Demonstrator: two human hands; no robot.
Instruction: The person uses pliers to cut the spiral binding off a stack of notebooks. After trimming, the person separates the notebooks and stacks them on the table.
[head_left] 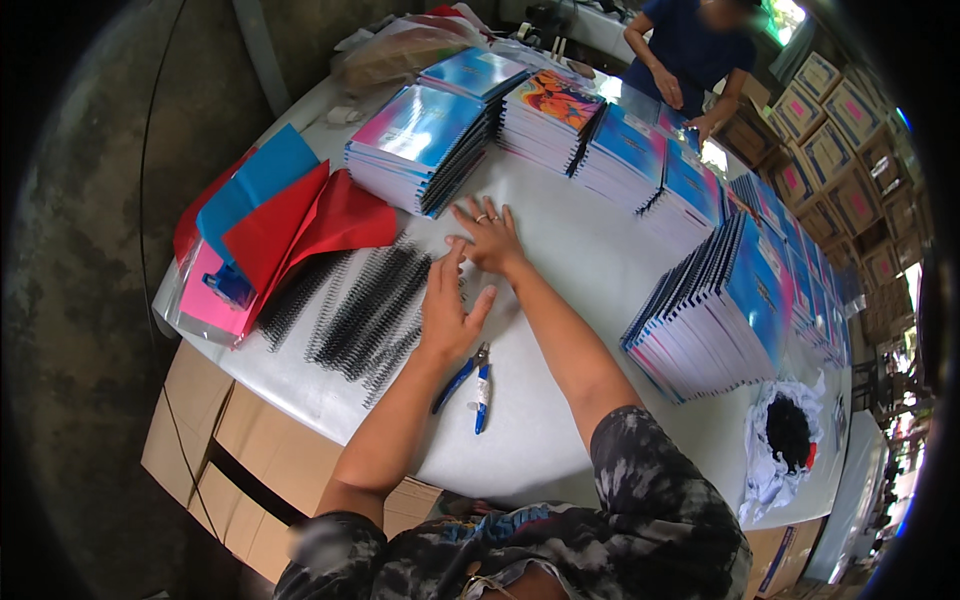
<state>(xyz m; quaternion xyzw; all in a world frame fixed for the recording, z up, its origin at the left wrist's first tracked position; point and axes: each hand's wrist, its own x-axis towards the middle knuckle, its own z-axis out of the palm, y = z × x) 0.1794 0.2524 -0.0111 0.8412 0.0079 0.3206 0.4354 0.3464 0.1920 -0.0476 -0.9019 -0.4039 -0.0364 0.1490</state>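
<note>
My left hand (452, 308) is held over the right side of a bundle of black spiral binding coils (365, 305), its fingers stretched out and its thumb apart. Just beyond it, my right hand (488, 238) reaches across with fingers spread, near the coils' far ends. The two hands overlap or touch at the fingertips; I cannot tell which. Neither one visibly grips anything. Blue-handled pliers (465, 385) lie on the white table (540, 420) to the right of my left forearm. Past my right hand stands a stack of spiral-bound notebooks (415, 135) with blue and pink covers.
Red and blue sheets (270, 205) lie at the left edge. More notebook stacks (710, 300) line the far and right sides. A white plastic bag (785, 440) with black contents sits at right. A person (690, 50) works across the table; cardboard boxes (830, 140) are piled behind.
</note>
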